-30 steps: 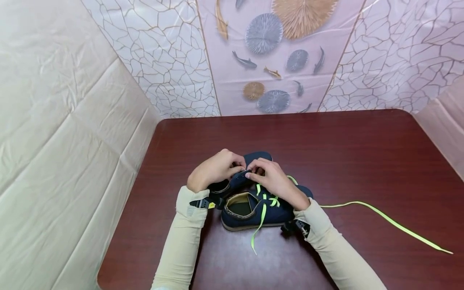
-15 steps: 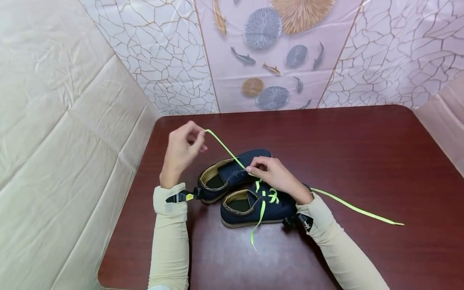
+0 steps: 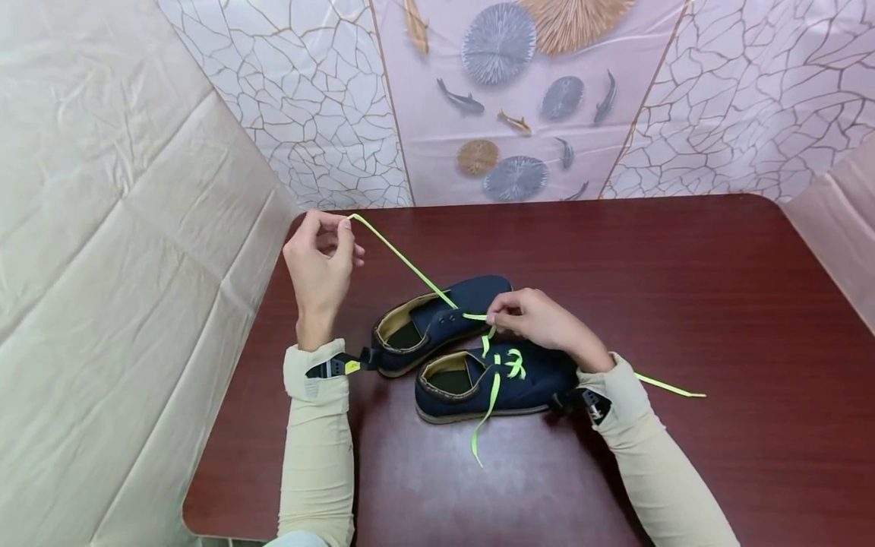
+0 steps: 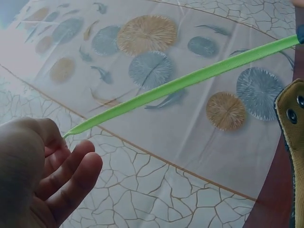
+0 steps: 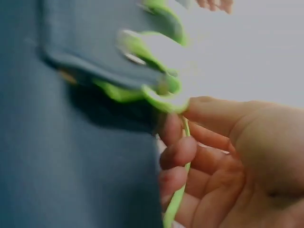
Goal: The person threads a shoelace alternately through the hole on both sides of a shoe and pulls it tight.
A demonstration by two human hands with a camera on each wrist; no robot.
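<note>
Two navy shoes lie side by side, toes to the right. My left hand [image 3: 321, 258] is raised beyond the far shoe [image 3: 481, 292] and pinches the end of a neon green shoelace [image 3: 403, 260]. The lace runs taut down to an eyelet of that shoe; its tan-lined flap with bare eyelets shows at the edge of the left wrist view. Over the far shoe's front, my right hand [image 3: 540, 323] pinches the same lace between thumb and fingers; in the right wrist view a green loop [image 5: 166, 102] meets the thumb tip. The near shoe [image 3: 540, 380] has its own green lace threaded.
Everything stands on a dark red-brown table [image 3: 683, 289]. A green lace tail [image 3: 670, 386] trails out right, past the right forearm. The near shoe's loose lace end [image 3: 478, 437] hangs onto the table toward me. Patterned cloth walls [image 3: 328, 99] enclose the back and sides.
My left hand has left the shoe, drawing the lace up and to the left. My right hand shifts slightly right, still pinching. The lace tail on the right has slid in and shows shorter.
</note>
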